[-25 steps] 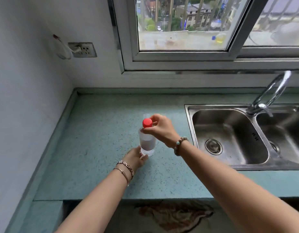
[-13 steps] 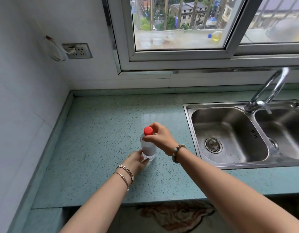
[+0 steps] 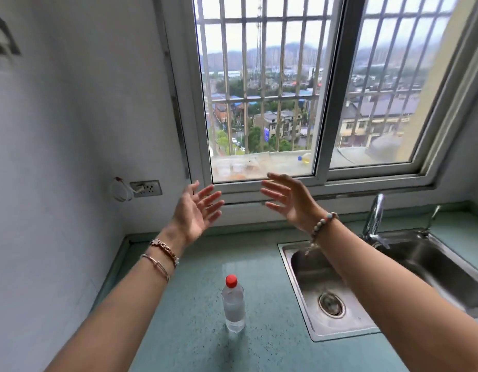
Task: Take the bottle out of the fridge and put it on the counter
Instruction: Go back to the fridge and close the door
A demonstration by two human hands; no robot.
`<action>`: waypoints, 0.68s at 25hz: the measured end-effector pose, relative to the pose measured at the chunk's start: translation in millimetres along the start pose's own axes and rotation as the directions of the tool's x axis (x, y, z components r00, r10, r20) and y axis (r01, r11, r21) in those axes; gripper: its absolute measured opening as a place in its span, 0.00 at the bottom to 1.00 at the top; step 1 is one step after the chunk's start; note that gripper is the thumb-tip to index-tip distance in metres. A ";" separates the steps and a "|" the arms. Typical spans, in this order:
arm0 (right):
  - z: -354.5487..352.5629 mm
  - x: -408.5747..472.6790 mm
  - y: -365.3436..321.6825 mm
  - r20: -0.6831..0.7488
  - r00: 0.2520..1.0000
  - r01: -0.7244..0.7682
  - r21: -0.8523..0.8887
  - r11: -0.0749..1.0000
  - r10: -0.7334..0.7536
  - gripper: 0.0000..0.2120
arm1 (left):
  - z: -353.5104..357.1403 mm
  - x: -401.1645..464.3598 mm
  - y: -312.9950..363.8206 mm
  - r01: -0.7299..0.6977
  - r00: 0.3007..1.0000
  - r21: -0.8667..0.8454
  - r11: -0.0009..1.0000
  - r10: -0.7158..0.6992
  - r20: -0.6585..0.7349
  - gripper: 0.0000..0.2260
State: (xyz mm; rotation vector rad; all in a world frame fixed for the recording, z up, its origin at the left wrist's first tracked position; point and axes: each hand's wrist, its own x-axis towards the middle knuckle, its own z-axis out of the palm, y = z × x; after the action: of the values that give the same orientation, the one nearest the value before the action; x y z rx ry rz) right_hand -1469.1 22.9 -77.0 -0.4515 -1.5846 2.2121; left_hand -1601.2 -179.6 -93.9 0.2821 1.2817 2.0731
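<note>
The bottle (image 3: 233,304) stood upright on the counter (image 3: 179,331), just left of the sink (image 3: 366,285), with nothing touching it. The left hand (image 3: 195,213) and right hand (image 3: 289,200) were raised well above it, fingers spread, holding nothing. It looked nearly full of clear water, so moderately heavy, with thin plastic that would likely dent (and perhaps be slick if chilled). Gripping mid-body seemed safest.

The left hand (image 3: 196,210) and right hand (image 3: 287,201) are raised toward 12 o'clock, palms facing, fingers spread, nothing held.
</note>
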 end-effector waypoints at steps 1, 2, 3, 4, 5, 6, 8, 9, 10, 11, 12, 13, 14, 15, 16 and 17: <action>-2.2 -6.7 -27.9 0.002 0.999 0.044 0.068 0.997 -0.044 0.11 | 15.7 -10.2 22.3 -0.041 0.994 -0.006 0.999 0.041 0.098 0.20; -3.9 -15.4 -51.3 0.002 0.996 0.085 0.119 0.989 -0.086 0.13 | 29.1 -21.1 38.8 -0.076 0.982 -0.012 0.997 0.077 0.172 0.22; -5.7 -25.4 -70.3 0.002 0.993 0.116 0.154 0.981 -0.118 0.14 | 41.3 -32.2 50.8 -0.093 0.967 -0.016 0.996 0.094 0.235 0.24; -7.5 -35.7 -85.2 0.002 0.990 0.139 0.172 0.975 -0.141 0.14 | 52.6 -43.3 59.0 -0.101 0.950 -0.019 0.995 0.102 0.294 0.25; -8.6 -45.8 -96.1 0.006 0.987 0.155 0.183 0.971 -0.159 0.13 | 62.4 -53.0 64.4 -0.111 0.936 -0.015 0.994 0.110 0.335 0.26; -9.5 -55.3 -103.6 0.014 0.985 0.169 0.188 0.967 -0.175 0.13 | 71.4 -61.5 67.5 -0.115 0.925 -0.013 0.993 0.112 0.362 0.27; -9.5 -68.8 -110.6 0.017 0.981 0.185 0.199 0.963 -0.192 0.16 | 85.8 -71.6 68.9 -0.106 0.912 -0.014 0.994 0.103 0.397 0.28; -9.4 -74.2 -111.8 0.014 0.980 0.191 0.200 0.961 -0.198 0.18 | 91.5 -74.0 67.8 -0.097 0.905 -0.016 0.995 0.095 0.415 0.28; -9.6 -79.3 -112.6 0.008 0.979 0.200 0.196 0.960 -0.205 0.21 | 96.7 -75.7 66.1 -0.083 0.898 -0.020 0.996 0.083 0.433 0.28; -10.0 -84.3 -113.2 -0.001 0.978 0.205 0.189 0.960 -0.208 0.22 | 101.5 -76.2 64.4 -0.070 0.893 -0.019 0.997 0.072 0.445 0.28; -11.0 -89.2 -114.1 -0.014 0.978 0.208 0.183 0.961 -0.209 0.23 | 106.6 -75.6 62.7 -0.062 0.888 -0.017 0.998 0.063 0.456 0.28; -14.1 -94.8 -114.5 -0.027 0.977 0.212 0.182 0.960 -0.211 0.22 | 112.2 -74.6 59.9 -0.053 0.879 -0.015 0.998 0.054 0.473 0.28; -19.3 -102.0 -114.6 -0.044 0.975 0.220 0.182 0.958 -0.216 0.21 | 118.7 -72.7 55.1 -0.037 0.866 -0.015 0.999 0.040 0.499 0.27; -27.6 -112.5 -114.6 -0.074 0.972 0.234 0.178 0.956 -0.224 0.20 | 127.4 -69.7 47.8 -0.010 0.848 -0.016 1.000 0.017 0.530 0.27; -35.7 -123.3 -114.8 -0.108 0.967 0.248 0.167 0.954 -0.232 0.20 | 135.3 -65.6 40.2 0.022 0.831 -0.018 1.000 -0.009 0.556 0.26; -47.5 -136.8 -115.9 -0.155 0.957 0.267 0.152 0.952 -0.244 0.21 | 146.8 -61.4 31.2 0.054 0.812 -0.007 0.999 -0.040 0.582 0.25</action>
State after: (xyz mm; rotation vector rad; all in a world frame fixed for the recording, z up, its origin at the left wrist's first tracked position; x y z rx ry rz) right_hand -1313.4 30.2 23.4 -0.3167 -1.2903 2.0524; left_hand -1494.7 -124.0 15.0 0.8008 0.8701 1.7509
